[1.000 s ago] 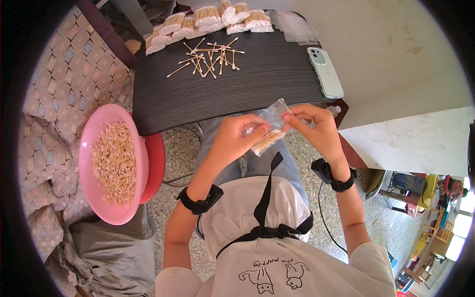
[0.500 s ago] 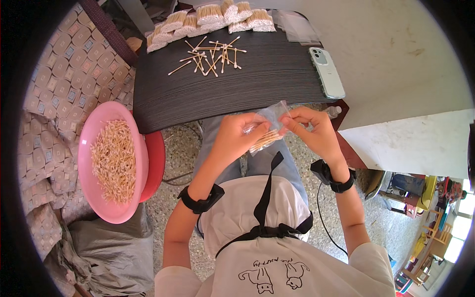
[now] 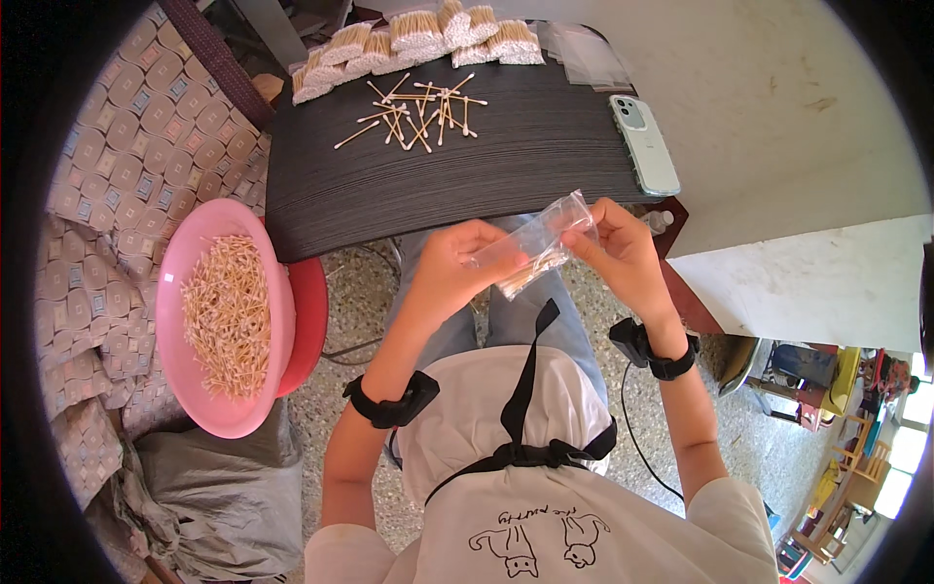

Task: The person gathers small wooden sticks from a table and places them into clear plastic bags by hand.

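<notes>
Between my two hands, above my lap and just in front of the table edge, is a clear plastic bag (image 3: 543,234) with several cotton swabs (image 3: 525,280) lying in its lower part. My left hand (image 3: 465,263) grips the bag's left side, thumb laid across it. On the other side, my right hand (image 3: 615,251) pinches the bag near its upper right end. Some of the right fingers are behind the plastic. Loose cotton swabs (image 3: 418,112) are scattered on the black table (image 3: 428,200) beyond my hands.
Bundles of packed cotton swabs (image 3: 416,35) line the table's far edge, beside flat clear bags (image 3: 589,54). A pale phone (image 3: 644,146) lies at the right edge. To the left, a pink basin (image 3: 280,321) full of swabs sits on a red stool (image 3: 311,326).
The bag has turned and stretched out between my hands, its top end rising to the upper right. My right fingers have shifted along it; the swabs inside are now more covered.
</notes>
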Demonstrator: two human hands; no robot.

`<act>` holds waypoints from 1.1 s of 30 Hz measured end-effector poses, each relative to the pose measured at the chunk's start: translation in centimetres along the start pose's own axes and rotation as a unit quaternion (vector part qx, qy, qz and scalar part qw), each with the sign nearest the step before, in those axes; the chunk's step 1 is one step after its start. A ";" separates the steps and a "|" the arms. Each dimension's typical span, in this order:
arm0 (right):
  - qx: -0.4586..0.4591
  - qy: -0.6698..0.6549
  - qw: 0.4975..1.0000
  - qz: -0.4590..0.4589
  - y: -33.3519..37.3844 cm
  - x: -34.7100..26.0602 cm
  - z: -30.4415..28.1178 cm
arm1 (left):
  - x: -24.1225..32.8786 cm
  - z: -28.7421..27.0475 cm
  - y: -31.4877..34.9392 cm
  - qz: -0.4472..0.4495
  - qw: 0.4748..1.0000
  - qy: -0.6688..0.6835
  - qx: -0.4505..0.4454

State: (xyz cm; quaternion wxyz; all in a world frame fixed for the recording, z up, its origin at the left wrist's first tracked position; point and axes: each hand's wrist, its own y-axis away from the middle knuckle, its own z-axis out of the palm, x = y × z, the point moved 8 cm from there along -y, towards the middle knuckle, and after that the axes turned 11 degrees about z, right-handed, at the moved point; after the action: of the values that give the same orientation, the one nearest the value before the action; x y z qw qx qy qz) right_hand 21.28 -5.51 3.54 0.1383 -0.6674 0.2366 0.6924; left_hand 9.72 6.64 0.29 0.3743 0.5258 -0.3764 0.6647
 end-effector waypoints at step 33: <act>0.004 0.051 0.996 0.068 -0.4 0.3 -0.6 | 0.3 0.7 -1.1 0.078 0.995 -0.068 0.001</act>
State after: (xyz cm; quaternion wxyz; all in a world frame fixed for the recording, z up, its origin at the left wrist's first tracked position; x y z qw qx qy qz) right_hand 22.01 -5.55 3.21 0.0817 -0.6838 0.2909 0.6642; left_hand 10.96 6.49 0.79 0.2944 0.5386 -0.4405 0.6551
